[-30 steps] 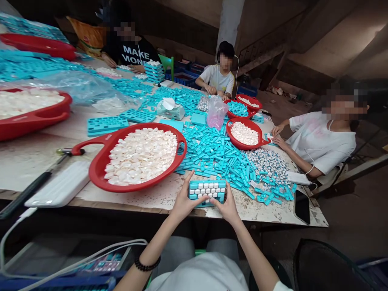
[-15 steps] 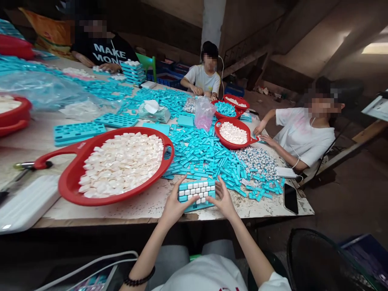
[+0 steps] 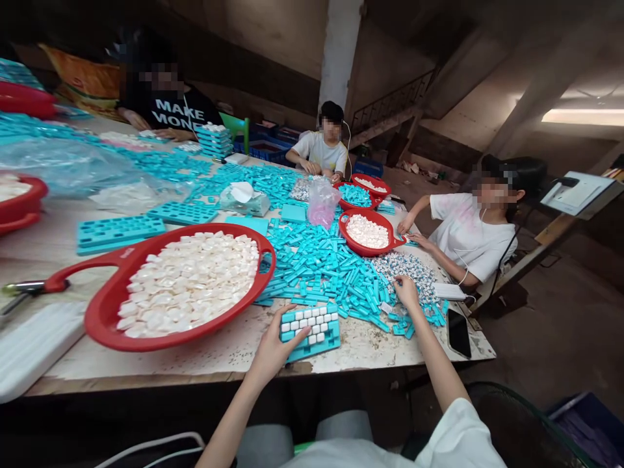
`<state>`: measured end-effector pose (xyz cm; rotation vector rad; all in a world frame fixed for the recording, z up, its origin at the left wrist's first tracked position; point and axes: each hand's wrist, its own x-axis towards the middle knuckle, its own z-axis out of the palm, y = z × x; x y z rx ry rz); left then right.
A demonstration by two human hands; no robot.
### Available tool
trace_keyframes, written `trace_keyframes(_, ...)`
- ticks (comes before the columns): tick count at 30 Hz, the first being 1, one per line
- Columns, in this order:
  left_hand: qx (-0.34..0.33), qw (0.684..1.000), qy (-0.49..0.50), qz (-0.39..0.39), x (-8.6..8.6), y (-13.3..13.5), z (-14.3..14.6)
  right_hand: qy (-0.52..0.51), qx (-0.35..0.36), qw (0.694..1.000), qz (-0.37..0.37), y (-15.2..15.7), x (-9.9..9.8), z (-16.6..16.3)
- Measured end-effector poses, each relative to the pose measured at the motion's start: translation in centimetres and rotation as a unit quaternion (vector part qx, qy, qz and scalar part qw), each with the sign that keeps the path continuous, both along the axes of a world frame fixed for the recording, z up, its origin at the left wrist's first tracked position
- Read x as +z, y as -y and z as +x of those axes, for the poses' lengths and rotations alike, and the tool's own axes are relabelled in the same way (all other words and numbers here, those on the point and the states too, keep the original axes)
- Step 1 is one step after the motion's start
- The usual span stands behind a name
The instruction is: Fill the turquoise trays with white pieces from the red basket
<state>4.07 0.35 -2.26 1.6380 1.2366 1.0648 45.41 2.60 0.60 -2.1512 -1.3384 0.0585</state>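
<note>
While our left hand (image 3: 275,344) lies across it, the teal keycap tray (image 3: 316,342) sits on the tabletop (image 3: 234,356) close to the near edge, its long axis running left to right with the right end angled slightly farther away. Rows of white keycaps (image 3: 312,323) fill most of it. That hand is open, its fingers lying close together with their tips on the keycaps. Our right hand (image 3: 406,292) is off to the right of the tray, its fingers bunched where a mass of teal strips (image 3: 336,276) meets a speckled white-and-blue heap (image 3: 404,270); we cannot tell whether they pinch anything.

Across the tabletop from left, we see a white plastic case (image 3: 36,348), then a large red basin (image 3: 104,325) piled with white caps (image 3: 188,283), with flat teal trays (image 3: 121,234) beyond it. Toward the middle stand a tissue box (image 3: 244,200), a pink-tinged plastic bag (image 3: 322,203) and a smaller red basin (image 3: 344,237). On the right lie a white power bank (image 3: 449,291) and a phone (image 3: 459,332). Co-workers sit around the far and right sides: one in a black printed shirt (image 3: 168,110), one in a pale shirt (image 3: 319,149), and one in a white shirt (image 3: 470,227). A concrete pillar (image 3: 338,55) rises behind them.
</note>
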Motion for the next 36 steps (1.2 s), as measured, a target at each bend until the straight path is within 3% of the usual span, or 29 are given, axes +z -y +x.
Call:
trace_keyframes(4,0.008,1.000,0.004,0.016,0.1,0.2,0.1,-0.007,0.011,0.999,-0.050,-1.1,0.1,1.1)
trace_keyframes(8,-0.025,0.999,-0.016,0.027,0.4,0.2,-0.2,-0.022,0.054,0.996,-0.060,-1.4,0.8,1.9)
trace_keyframes(17,-0.031,0.999,0.000,0.043,0.5,0.4,0.0,-0.082,0.103,0.989,0.067,0.7,1.3,0.6)
trace_keyframes(21,-0.037,0.997,-0.010,0.069,0.4,0.5,0.0,-0.150,0.126,0.973,0.125,3.0,0.0,-3.9)
trace_keyframes(23,-0.047,0.996,-0.019,0.073,0.4,0.5,0.0,-0.227,0.153,0.949,0.157,4.7,-0.7,-7.2)
trace_keyframes(29,-0.058,0.996,-0.022,0.071,0.6,0.7,0.2,-0.339,0.197,0.903,0.177,9.2,-2.1,-16.8)
trace_keyframes(36,-0.071,0.993,-0.034,0.093,0.7,0.6,0.2,-0.324,0.200,0.905,0.190,10.7,-2.2,-20.9)
